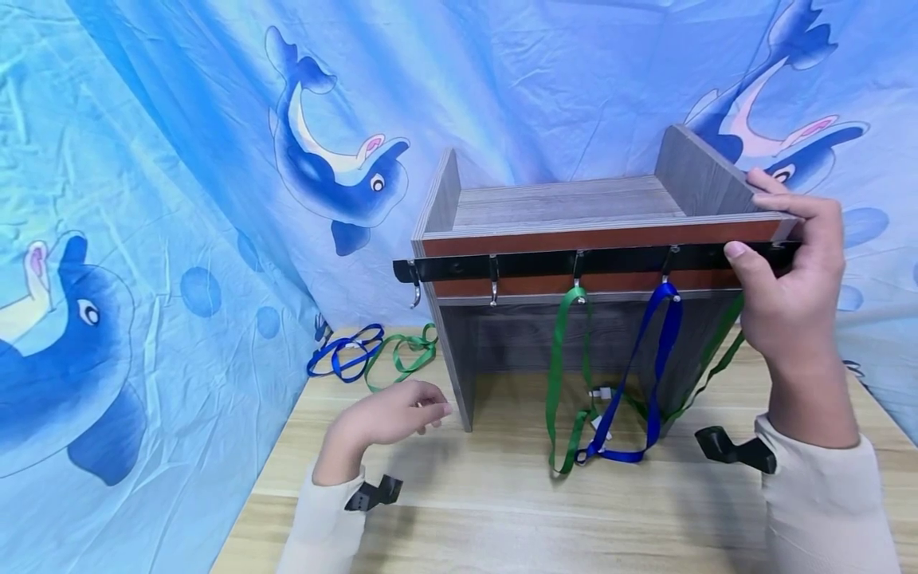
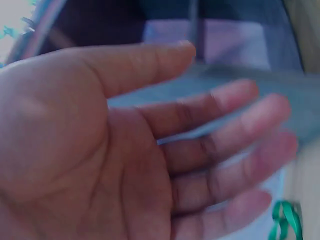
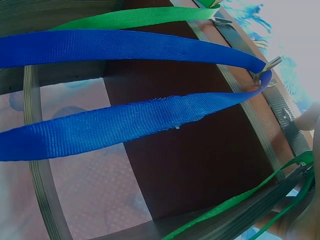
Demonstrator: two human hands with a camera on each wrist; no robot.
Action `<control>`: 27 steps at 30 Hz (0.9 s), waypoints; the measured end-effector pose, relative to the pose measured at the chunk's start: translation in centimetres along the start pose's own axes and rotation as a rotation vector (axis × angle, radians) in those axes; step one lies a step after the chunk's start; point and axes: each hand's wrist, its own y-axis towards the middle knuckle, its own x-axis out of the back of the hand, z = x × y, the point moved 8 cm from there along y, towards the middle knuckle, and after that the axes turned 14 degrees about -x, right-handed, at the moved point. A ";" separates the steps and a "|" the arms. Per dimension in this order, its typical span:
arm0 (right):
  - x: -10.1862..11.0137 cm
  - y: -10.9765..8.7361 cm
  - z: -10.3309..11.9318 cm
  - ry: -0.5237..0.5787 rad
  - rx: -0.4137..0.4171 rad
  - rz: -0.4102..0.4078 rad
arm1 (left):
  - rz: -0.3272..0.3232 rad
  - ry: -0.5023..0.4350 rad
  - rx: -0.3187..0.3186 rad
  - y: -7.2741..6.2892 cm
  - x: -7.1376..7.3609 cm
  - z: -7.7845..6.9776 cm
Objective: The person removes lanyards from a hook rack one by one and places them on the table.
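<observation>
My right hand grips the upper right corner of a grey wooden shelf. Its thumb lies on the black hook rail across the front, and the fingers reach over the side panel. From the rail's hooks hang a green lanyard, a blue lanyard and, partly behind my right hand, another green lanyard. In the right wrist view the blue strap loops over a metal hook. Beside the shelf's left panel, my left hand hovers with loosely extended fingers, holding nothing.
On the wood-grain table, a coiled blue lanyard and a green one lie behind my left hand. A blue dolphin-print cloth hangs behind and to the left. The two leftmost hooks are bare.
</observation>
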 end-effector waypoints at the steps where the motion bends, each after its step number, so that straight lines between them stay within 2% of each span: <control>1: 0.0 0.0 0.0 -0.002 0.000 0.001 | 0.014 -0.015 -0.035 -0.1 -0.2 -0.8; 5: -0.1 0.0 0.0 -0.005 0.003 -0.002 | 0.048 0.007 -0.107 -0.2 -0.8 -3.1; 9: -0.1 0.1 0.0 0.002 0.002 -0.011 | 0.033 0.017 -0.127 -0.1 -1.5 -4.9; 12: -0.1 0.1 -0.1 0.009 0.001 -0.014 | -0.012 -0.011 -0.140 0.1 -1.8 -6.1; 17: -0.1 0.0 -0.1 0.000 0.003 -0.009 | -0.118 -0.088 -0.201 0.8 -2.1 -8.2; 23: -0.2 0.0 -0.2 0.001 0.005 -0.010 | -0.257 -0.207 -0.354 1.9 -1.8 -10.7; 27: -0.1 0.1 -0.2 0.008 0.003 -0.012 | -0.298 -0.271 -0.434 2.7 -1.8 -11.7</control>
